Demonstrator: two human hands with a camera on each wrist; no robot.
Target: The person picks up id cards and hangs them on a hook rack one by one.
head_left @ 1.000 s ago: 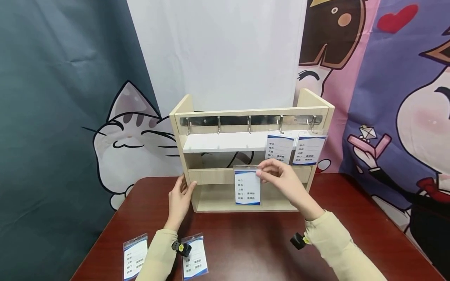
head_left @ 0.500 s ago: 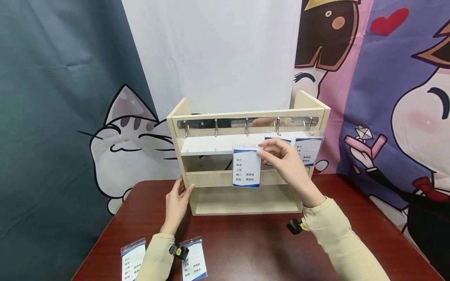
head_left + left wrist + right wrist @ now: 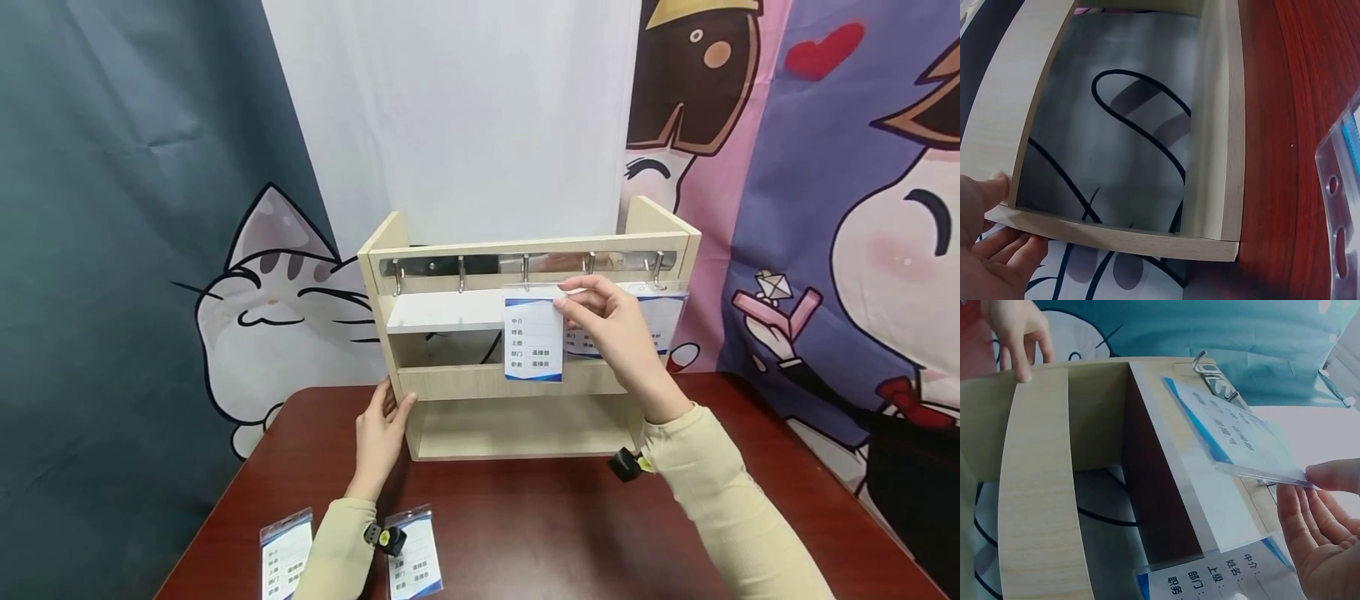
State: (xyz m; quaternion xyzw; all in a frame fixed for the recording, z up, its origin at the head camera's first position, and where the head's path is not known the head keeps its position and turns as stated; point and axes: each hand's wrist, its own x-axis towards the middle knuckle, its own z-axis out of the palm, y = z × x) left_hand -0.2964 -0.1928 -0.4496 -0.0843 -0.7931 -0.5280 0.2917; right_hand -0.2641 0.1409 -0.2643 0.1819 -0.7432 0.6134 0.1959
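My right hand (image 3: 615,325) pinches the upper right edge of a clear badge holder (image 3: 533,342) with a blue and white card. The badge's top is just below the middle hook (image 3: 526,268); whether they touch I cannot tell. Behind that hand, two more badge holders (image 3: 656,321) hang from the right-hand hooks, partly covered. My left hand (image 3: 381,437) grips the left side of a pale wooden shelf (image 3: 450,383), its thumb on the front rail and its fingers on the outer face, as the left wrist view (image 3: 1007,250) confirms.
Two badge holders (image 3: 416,558) lie on the dark red table (image 3: 525,525) at front left, one partly under the left sleeve (image 3: 337,550). The metal hook strip (image 3: 487,265) runs along the shelf's top. Cartoon-printed curtains (image 3: 277,333) stand behind.
My right hand has raised the badge from before the lower rail to the row of hooks, finally shifting slightly right. The left hand keeps its grip on the shelf.
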